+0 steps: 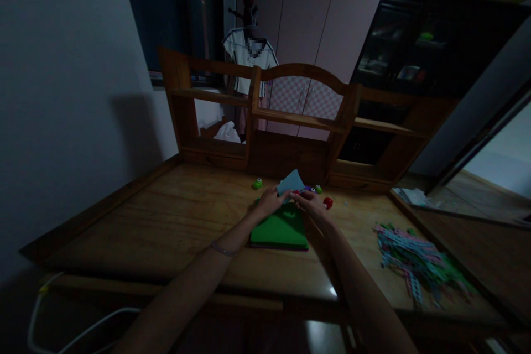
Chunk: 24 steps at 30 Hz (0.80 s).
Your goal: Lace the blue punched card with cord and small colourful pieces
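Observation:
Above a green stack of flat sheets (280, 232), my left hand (269, 202) grips a light blue sheet (292, 181) that stands up at a tilt. My right hand (309, 203) is closed in a pinch at the sheet's lower right edge. A small red bit shows by its fingertips, too dark to name. Just behind the hands lie a small green frog-like piece with an eye (318, 189) and a purple piece (307, 188). A round red piece (328, 202) sits right of my right hand. Another green piece with an eye (258, 183) is farther left.
A heap of pink, blue and green strips (418, 263) lies at the right of the wooden desk (186, 210). A wooden shelf rack (298, 121) rises along the back edge. A white wall (83, 94) borders the left side. White papers (410, 196) lie beyond the right edge.

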{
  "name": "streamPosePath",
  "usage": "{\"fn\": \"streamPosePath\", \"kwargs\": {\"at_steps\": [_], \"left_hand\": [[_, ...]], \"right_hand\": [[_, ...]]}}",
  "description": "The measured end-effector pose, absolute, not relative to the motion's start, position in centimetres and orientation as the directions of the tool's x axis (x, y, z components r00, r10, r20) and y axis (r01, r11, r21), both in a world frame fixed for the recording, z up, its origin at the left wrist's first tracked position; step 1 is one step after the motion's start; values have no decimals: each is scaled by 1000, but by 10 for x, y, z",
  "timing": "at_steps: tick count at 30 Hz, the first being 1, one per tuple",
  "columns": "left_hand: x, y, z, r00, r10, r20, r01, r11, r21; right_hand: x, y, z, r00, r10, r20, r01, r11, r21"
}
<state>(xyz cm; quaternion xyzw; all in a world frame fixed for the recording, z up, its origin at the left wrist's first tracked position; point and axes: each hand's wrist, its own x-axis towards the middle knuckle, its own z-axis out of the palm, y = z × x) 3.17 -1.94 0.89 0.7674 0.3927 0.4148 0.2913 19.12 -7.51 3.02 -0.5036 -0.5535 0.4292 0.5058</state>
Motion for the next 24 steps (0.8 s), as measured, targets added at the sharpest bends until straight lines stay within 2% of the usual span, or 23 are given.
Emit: {"fn": "streamPosePath", "kwargs": {"at_steps": [7, 13, 24], "left_hand": [[32, -20, 10, 324, 846, 423, 336, -521, 785], [32, -16, 6, 337, 815, 471, 338, -572, 748], [33, -16, 5, 378, 790, 483, 301, -599, 742]], "right_hand": [[190, -74, 30, 12, 988, 157, 137, 154, -979], [191, -74, 30, -16, 987, 162, 153, 163, -975], [196, -66, 22, 76, 971, 226, 156, 213, -965]]}}
